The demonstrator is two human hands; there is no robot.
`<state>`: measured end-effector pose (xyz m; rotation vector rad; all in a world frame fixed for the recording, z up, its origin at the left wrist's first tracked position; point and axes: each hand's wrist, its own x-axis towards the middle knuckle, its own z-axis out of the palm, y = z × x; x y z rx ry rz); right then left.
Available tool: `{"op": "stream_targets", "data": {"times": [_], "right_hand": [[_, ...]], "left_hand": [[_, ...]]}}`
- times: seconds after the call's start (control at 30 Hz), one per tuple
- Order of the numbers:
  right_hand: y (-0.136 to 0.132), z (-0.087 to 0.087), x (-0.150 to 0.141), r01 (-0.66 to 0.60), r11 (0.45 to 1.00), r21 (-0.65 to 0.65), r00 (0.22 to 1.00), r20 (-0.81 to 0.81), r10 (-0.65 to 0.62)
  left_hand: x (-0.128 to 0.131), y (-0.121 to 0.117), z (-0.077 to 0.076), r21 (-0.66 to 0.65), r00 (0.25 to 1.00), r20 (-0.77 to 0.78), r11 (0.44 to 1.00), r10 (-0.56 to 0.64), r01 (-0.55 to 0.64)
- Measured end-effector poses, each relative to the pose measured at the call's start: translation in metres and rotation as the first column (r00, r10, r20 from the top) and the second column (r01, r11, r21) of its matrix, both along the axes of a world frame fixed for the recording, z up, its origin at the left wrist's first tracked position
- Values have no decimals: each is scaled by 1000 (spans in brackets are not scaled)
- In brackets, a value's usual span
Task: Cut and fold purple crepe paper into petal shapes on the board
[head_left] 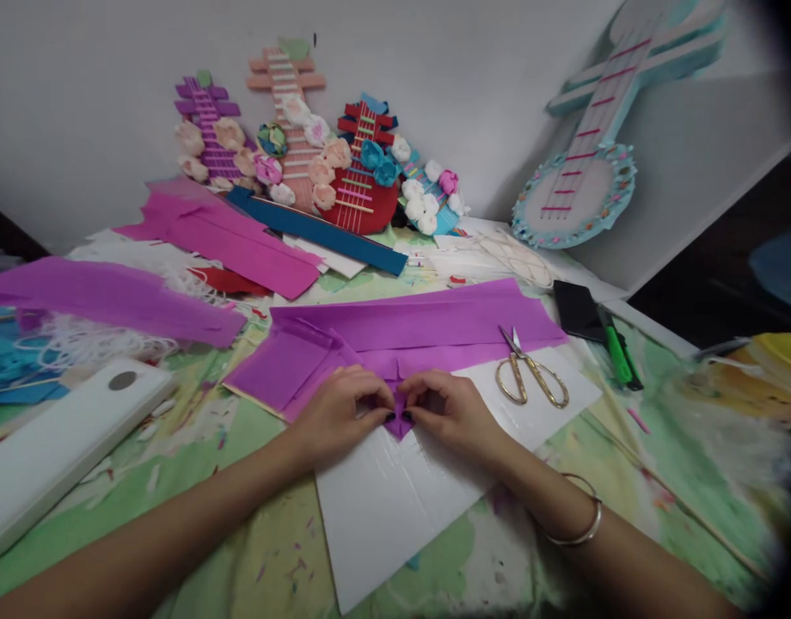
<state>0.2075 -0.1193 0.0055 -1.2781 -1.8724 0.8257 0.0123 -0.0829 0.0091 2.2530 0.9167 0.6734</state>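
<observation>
A small folded piece of purple paper is pinched between my two hands over a white board. My left hand grips its left side between thumb and fingers. On its right side, my right hand holds it the same way, the fingertips nearly meeting. Just behind the hands spreads a large purple sheet, and smaller purple pieces lie at its left end. Gold-handled scissors rest slightly open on the board to the right of my right hand.
Decorated paper guitars lean on the wall behind. A black phone and green cutter lie right. At left are a white box-like device, white string and a purple strip. A thin stick lies right.
</observation>
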Motion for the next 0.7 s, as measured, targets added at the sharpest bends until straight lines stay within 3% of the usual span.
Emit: {"op": "stream_targets", "data": {"times": [0.27, 0.7], "right_hand": [[0, -1, 1, 6, 1000, 5, 1000, 31, -6], [-1, 0, 0, 7, 1000, -10, 1000, 18, -7]], "left_hand": [[2, 0, -1, 27, 1000, 23, 1000, 10, -10], [2, -1, 3, -32, 995, 69, 997, 68, -66]]}}
